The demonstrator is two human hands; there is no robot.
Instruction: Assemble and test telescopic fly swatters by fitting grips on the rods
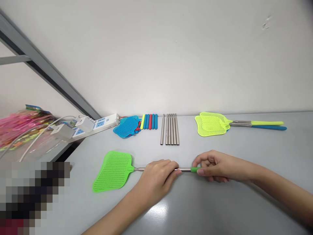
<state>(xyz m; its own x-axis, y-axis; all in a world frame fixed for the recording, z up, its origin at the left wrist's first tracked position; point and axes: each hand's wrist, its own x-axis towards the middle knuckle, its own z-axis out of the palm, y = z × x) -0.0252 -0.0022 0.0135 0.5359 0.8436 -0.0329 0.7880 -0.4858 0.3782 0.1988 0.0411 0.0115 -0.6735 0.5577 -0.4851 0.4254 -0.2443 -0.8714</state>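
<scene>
White wall point(156, 58) rose behind a pale grey table point(210, 209). A green fly swatter point(113, 171) was held level across the lower middle of the frame, its mesh head point(112, 171) pointing left. The left hand point(156, 182) had its fingers clenched around the steel shaft point(186, 169) a little way past the head. The right hand point(217, 166) gripped the green handle point(195, 169) between thumb and fingertips, just beside the left hand. Farther up, along the wall, lay a pile of blue swatter heads point(127, 126), a row of coloured handles point(149, 121), a row of steel tubes point(171, 129) and, toward the right, yellow swatters point(210, 124) over a blue-handled one point(269, 127). At the upper left, a white power strip point(102, 123) with white chargers point(85, 124) ran beside a pink plastic bundle point(22, 127).
</scene>
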